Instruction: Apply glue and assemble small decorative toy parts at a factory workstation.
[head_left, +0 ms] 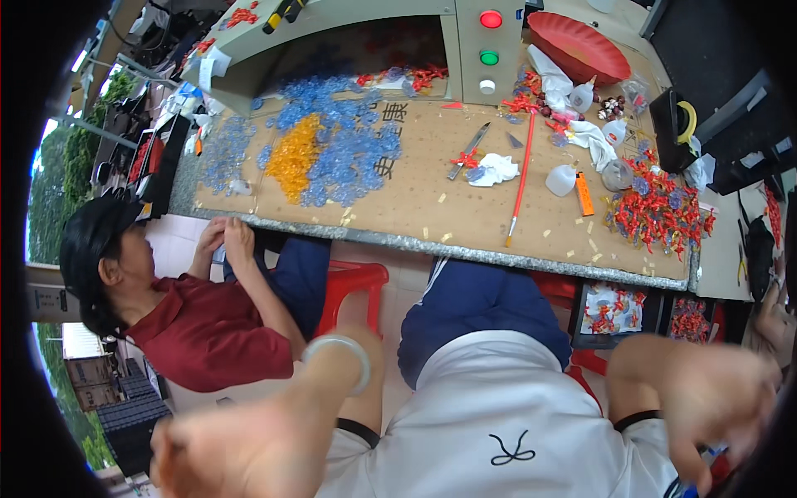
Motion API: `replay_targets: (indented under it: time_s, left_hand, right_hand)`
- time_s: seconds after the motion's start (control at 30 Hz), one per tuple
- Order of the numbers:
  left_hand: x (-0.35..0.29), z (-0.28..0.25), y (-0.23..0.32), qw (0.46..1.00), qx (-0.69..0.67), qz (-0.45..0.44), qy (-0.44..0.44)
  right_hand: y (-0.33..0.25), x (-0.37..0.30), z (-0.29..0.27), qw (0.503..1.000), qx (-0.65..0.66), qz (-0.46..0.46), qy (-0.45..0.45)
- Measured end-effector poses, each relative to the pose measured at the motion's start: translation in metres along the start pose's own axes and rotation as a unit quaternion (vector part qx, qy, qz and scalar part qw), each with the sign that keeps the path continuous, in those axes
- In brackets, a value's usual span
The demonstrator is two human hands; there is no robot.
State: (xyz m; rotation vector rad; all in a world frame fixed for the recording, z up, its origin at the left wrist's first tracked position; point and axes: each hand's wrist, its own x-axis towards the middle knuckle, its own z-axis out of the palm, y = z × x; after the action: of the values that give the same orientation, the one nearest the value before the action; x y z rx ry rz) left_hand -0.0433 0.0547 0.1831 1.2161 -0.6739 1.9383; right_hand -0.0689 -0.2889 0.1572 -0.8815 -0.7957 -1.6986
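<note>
Both my hands are raised close to the camera, away from the table. My left hand (241,448), with a pale bangle (353,353) on its wrist, is at the lower left, smeared by motion; its fingers are cut off or blurred. At the lower right is my right hand (714,398), also blurred, its fingers bent downward. Small blue and red bits show beneath it, and I cannot tell whether it holds them. On the table before me lie a red-handled brush (521,178), a knife (470,149), a crumpled white tissue (496,169) and an orange box cutter (584,194).
Piles of blue clear pieces (349,153) and amber pieces (293,158) cover the table's left. Red pieces (660,207) heap at the right, near bottles (561,179) and a red basin (577,46). A co-worker (216,332) sits left. A tray (613,309) stands below the edge.
</note>
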Motion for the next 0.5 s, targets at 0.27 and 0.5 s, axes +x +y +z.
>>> replay_targets:
  time_s: [0.27,0.5]
  left_hand:
    - [-0.208,-0.046,-0.001,0.75,0.02,-0.427,-0.505]
    - [-0.229,-0.046,-0.007,0.731,-0.017,-0.496,-0.469]
  right_hand:
    - [0.076,-0.235,0.016,0.734,-0.262,0.386,-0.493]
    - [0.138,-0.283,0.038,0.704,-0.329,0.358,-0.517]
